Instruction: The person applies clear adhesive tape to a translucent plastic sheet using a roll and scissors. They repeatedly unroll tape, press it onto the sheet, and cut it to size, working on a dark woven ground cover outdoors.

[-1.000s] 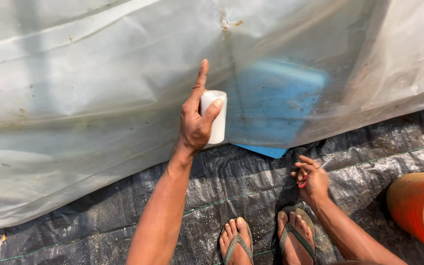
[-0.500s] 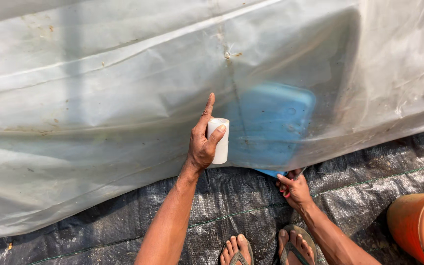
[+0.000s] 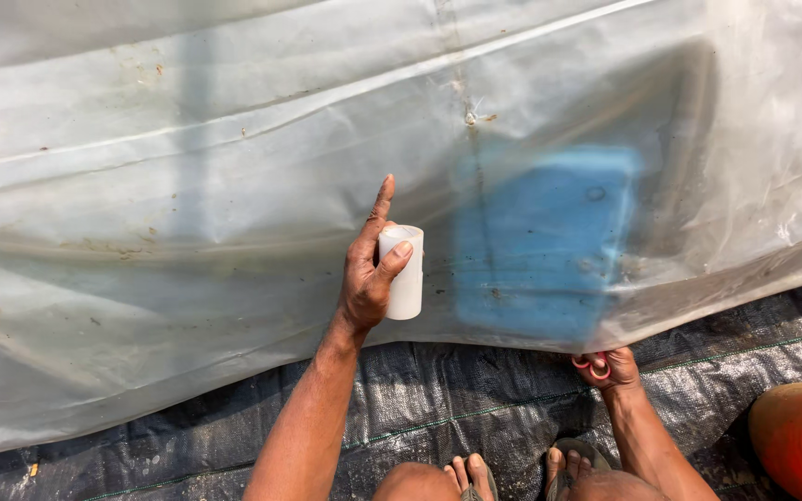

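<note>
Against the sheet (image 3: 187, 278), left hand (image 3: 370, 278) clamps a white tube (image 3: 405, 274), forefinger up; right hand (image 3: 605, 368) pinches the sheet's hem, fingers together.

The blue slab (image 3: 542, 246) blurs behind the plastic sheet (image 3: 187, 232), which hides the right hand's (image 3: 605, 369) fingertips

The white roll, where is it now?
In the head view, the white roll is centre-frame in the left hand, against the plastic sheet, left of the blue shape.
</note>
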